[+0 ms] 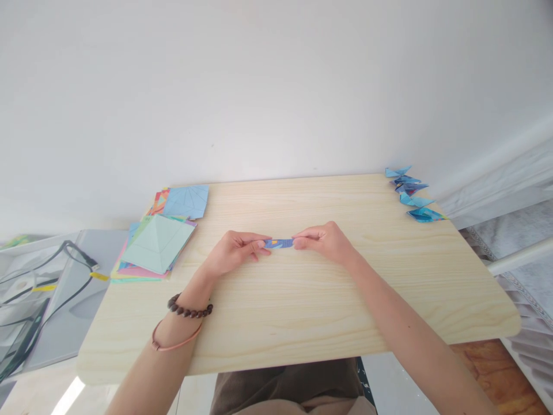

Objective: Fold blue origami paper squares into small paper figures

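A narrow folded strip of blue patterned paper (pixel 279 243) spans the gap between my two hands, over the middle of the wooden table. My left hand (pixel 235 249) pinches its left end between thumb and forefinger, the other fingers curled beneath. At the right end, my right hand (pixel 325 242) grips the paper in a like pinch. Both ends of the strip are covered by the fingertips. A beaded bracelet (pixel 190 311) and a thin band (pixel 177 346) circle my left wrist.
A stack of coloured paper sheets (pixel 158 245) lies on the table's left, beside a creased blue sheet (pixel 185 202). Several folded blue paper figures (pixel 415 200) line the right back edge. Cables (pixel 47 288) lie left of the table (pixel 276 323); a white wall (pixel 276 86) stands behind.
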`<action>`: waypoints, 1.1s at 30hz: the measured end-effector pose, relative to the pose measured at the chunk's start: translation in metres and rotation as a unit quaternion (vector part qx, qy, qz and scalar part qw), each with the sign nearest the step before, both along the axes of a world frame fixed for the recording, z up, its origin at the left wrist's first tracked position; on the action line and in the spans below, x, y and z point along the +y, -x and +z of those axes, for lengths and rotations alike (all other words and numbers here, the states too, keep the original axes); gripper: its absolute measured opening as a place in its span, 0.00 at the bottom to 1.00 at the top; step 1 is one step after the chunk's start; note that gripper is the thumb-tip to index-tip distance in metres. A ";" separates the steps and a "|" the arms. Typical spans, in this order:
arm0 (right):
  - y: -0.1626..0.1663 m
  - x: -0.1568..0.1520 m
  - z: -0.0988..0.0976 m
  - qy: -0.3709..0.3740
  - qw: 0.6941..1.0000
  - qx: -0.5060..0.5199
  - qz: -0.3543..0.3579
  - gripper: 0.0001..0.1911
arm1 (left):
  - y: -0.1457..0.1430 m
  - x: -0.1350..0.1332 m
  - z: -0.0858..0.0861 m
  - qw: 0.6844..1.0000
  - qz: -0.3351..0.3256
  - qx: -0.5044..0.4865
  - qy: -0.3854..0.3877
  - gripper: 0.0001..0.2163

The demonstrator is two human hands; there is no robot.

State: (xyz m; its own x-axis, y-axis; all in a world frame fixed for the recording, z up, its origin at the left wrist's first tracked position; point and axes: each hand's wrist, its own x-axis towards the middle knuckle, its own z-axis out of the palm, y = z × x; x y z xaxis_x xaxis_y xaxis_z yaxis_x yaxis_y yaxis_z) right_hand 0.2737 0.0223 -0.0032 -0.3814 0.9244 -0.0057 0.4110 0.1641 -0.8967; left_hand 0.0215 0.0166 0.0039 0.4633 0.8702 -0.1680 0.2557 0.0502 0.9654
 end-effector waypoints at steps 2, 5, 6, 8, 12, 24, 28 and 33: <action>-0.001 0.000 -0.002 0.002 1.000 0.020 -0.014 0.11 | 0.002 0.001 -0.002 0.999 0.039 0.003 -0.003 0.17; 0.000 0.001 -0.004 -0.002 0.999 0.033 -0.020 0.13 | 0.004 0.003 -0.004 0.998 0.068 0.003 -0.011 0.16; 0.000 0.001 -0.004 -0.005 0.999 0.031 -0.022 0.13 | 0.004 0.003 -0.004 0.997 0.079 0.004 -0.014 0.15; 0.002 0.001 -0.004 -0.017 0.999 0.021 -0.024 0.14 | 0.004 0.003 -0.004 0.996 0.092 0.005 -0.020 0.14; 0.008 -0.002 -0.001 -0.038 0.999 0.021 -0.024 0.13 | -0.001 0.000 -0.004 0.997 0.070 0.005 -0.020 0.15; 0.030 -0.015 0.000 -0.037 0.998 0.035 0.027 0.12 | -0.014 -0.005 -0.001 0.997 0.050 0.052 -0.030 0.14; 0.030 -0.015 -0.002 -0.018 0.999 0.023 0.025 0.14 | -0.013 -0.005 -0.001 0.998 0.021 0.043 -0.029 0.16; 0.033 -0.017 -0.002 -0.018 0.999 0.035 0.016 0.14 | -0.014 -0.005 0.002 0.998 0.010 0.049 -0.040 0.18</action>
State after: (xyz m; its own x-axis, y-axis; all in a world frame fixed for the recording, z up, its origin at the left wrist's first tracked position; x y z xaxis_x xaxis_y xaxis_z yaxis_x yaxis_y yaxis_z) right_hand 0.2412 0.0057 -0.0051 -0.4093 0.9107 0.0552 0.3419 0.2092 -0.9162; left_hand 0.0355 0.0121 0.0063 0.4297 0.8918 -0.1416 0.3491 -0.0194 0.9369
